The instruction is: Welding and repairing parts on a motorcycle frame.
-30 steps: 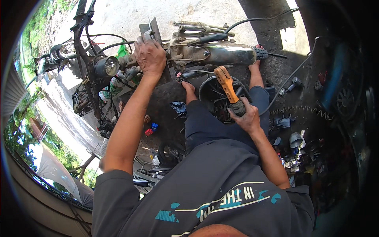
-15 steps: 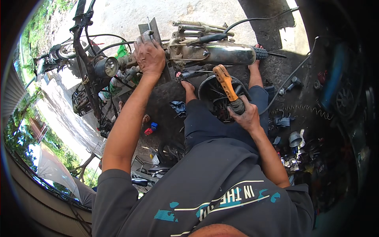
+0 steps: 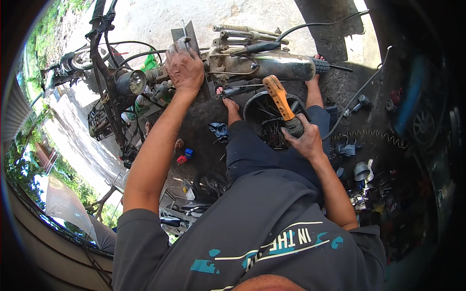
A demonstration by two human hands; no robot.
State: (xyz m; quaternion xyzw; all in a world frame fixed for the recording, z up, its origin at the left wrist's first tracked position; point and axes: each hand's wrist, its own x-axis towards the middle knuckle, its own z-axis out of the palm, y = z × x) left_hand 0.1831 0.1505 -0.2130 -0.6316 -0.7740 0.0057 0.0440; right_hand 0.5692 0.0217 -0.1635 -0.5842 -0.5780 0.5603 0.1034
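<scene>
My left hand (image 3: 183,68) is stretched forward and grips a flat grey metal plate (image 3: 188,35) on a stripped motorcycle frame (image 3: 252,60). Just right of it lies the frame's chrome exhaust (image 3: 284,67). My right hand (image 3: 303,140) is closed around the black head end of a tool with an orange handle (image 3: 279,96), the handle pointing up and away over a round black bucket of parts (image 3: 264,114). My knees and sandalled feet sit between the two hands.
A round headlight (image 3: 131,81) and handlebars (image 3: 99,22) stand at the left. Black cables (image 3: 335,24) run across the oily ground. Small metal parts and a cup (image 3: 361,170) lie at the right, red and blue bits (image 3: 183,156) at the left.
My right hand with the orange-handled tool has shifted slightly down and toward me. My left hand stays on the metal plate.
</scene>
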